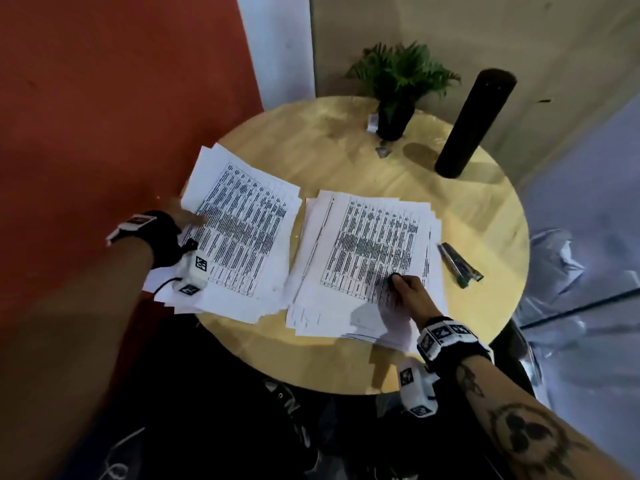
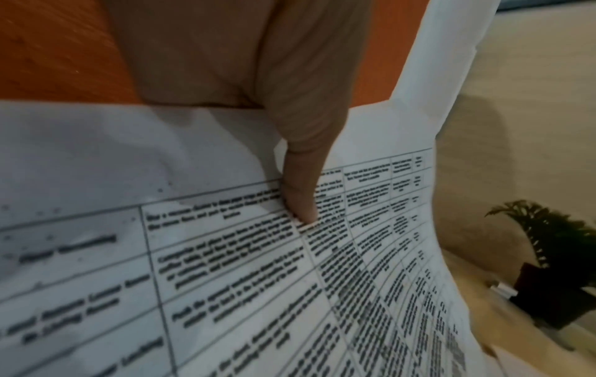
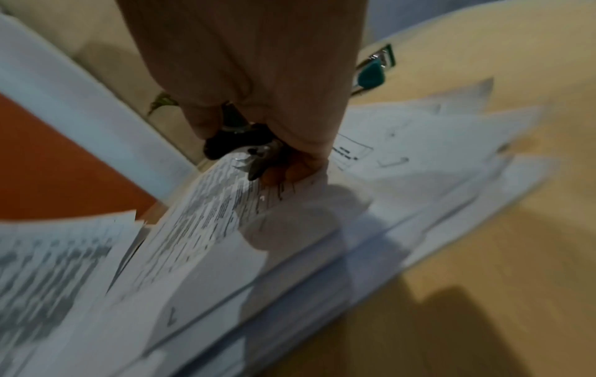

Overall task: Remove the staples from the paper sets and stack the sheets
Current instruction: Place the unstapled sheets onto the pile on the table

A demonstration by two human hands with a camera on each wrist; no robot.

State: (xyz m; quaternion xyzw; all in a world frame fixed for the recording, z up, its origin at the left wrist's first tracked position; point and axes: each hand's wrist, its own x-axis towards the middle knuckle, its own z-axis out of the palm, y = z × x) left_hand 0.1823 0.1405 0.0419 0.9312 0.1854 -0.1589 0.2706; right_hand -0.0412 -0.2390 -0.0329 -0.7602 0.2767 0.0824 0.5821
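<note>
The right hand (image 1: pixel 405 289) is curled around a small black staple remover (image 3: pixel 238 145), its metal claws pressed against the near right part of the top sheet of the right paper pile (image 1: pixel 367 251). In the right wrist view the fingers (image 3: pixel 290 142) close tightly over the tool, and the sheet beneath bends up where the claws meet it.

The left hand (image 1: pixel 188 216) grips the far left edge of the left paper pile (image 1: pixel 242 230). In the left wrist view its thumb (image 2: pixel 301 193) lies flat on a printed table, pinching the top sheet, which lifts and curves; the other fingers are hidden under the paper.

Both piles are loosely fanned stacks of white sheets printed with dense tables, lying side by side on a round wooden bench (image 1: pixel 485 209), the left pile overhanging the bench's left edge.

Just right of the right pile lies a green and silver stapler (image 1: pixel 459 263). At the far side of the bench stand a small potted plant (image 1: pixel 398 88) and a tall black cylinder (image 1: pixel 472 123), well apart from the papers.
</note>
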